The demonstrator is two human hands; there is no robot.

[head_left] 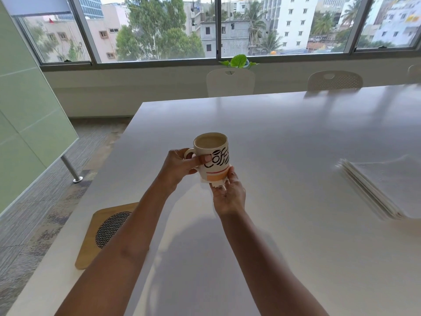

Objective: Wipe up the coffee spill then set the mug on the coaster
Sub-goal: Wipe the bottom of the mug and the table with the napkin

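Observation:
A cream mug [214, 156] with black lettering and an orange band is held up above the white table [284, 137]; it is full of milky coffee. My left hand [180, 165] grips it by the handle, thumb on its side. My right hand [229, 195] presses a small folded white napkin [216, 184] against the mug's underside. A wooden coaster [91, 236] with a dark woven centre lies near the table's left edge, partly hidden by my left forearm. No spill shows on the tabletop.
A stack of white paper napkins [385, 188] lies at the right of the table. Two white chairs [230, 82] stand at the far side, with a plant behind. A green glass partition [27, 124] stands left of the table.

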